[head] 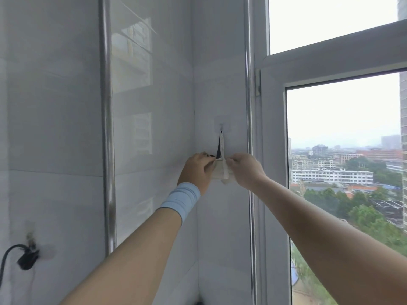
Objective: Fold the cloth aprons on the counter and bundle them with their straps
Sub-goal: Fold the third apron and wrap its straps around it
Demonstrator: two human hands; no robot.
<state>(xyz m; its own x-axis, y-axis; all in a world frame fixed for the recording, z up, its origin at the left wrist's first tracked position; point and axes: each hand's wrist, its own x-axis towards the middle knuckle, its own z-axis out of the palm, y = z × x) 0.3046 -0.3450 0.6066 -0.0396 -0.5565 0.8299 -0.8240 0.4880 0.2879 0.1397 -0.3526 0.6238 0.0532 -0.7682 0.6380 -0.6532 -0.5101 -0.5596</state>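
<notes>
A small folded cream apron bundle (221,171), bound by its own cream strap, hangs against the white tiled wall. Its strap loop (222,143) runs up to a clear adhesive wall hook (221,127); a dark strap shows beside it. My left hand (196,171), with a light blue wristband, grips the bundle's left side. My right hand (247,169) pinches its right side. Both arms reach forward and up to it. The counter is out of view.
A vertical metal pipe (107,133) runs down the tiled wall at left. A black plug and cable (26,257) sit in a wall socket at lower left. A white window frame (271,150) stands right of the hook, with buildings outside.
</notes>
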